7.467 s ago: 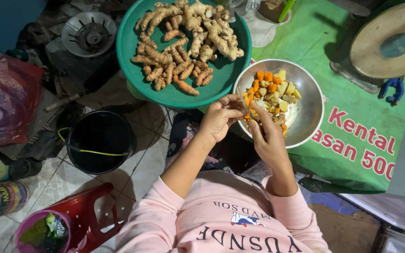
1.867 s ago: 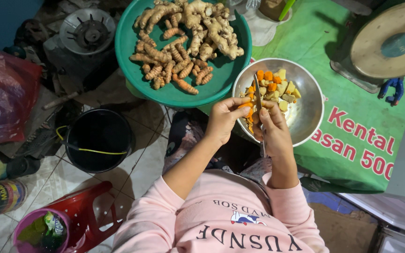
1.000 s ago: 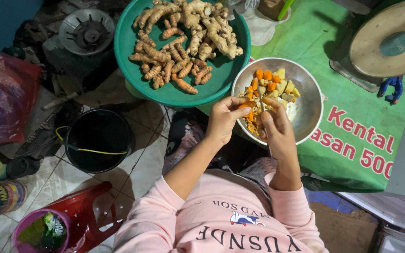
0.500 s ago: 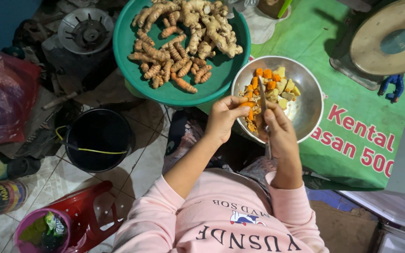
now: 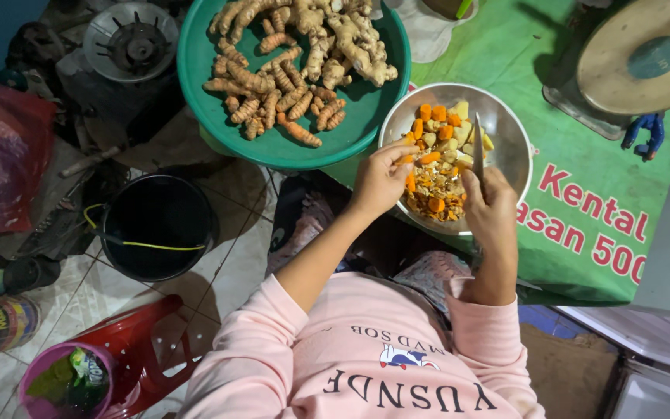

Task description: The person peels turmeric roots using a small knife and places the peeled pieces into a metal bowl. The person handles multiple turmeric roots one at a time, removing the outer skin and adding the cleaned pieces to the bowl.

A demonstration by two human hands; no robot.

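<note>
Head view, looking straight down: left hand (image 5: 381, 180) pinches a small orange root piece (image 5: 406, 160) between thumb and fingertips, right at the near-left rim of the metal bowl (image 5: 512, 143); right hand (image 5: 492, 213) is curled tight around a knife (image 5: 478, 157), blade pointing up over the bowl, just beside the pinched piece but not touching it; bowl holds cut orange and pale yellow chunks (image 5: 437, 167), heaped toward its left and centre; bowl sits on a green printed sheet (image 5: 583, 202) with red lettering; just left of the bowl, touching or nearly so, a big green basin (image 5: 273, 143) with whole orange-brown roots (image 5: 273, 89) on the left and pale knobbly ginger (image 5: 343, 43) on the right; black bucket (image 5: 158, 225) on the tiled floor below the basin; red plastic stool (image 5: 145, 353) and a purple tub (image 5: 63, 380) at lower left; red plastic bag (image 5: 1, 155) at far left; round scale pan (image 5: 645, 54) at upper right; person wears a pink sweatshirt (image 5: 381, 365)
</note>
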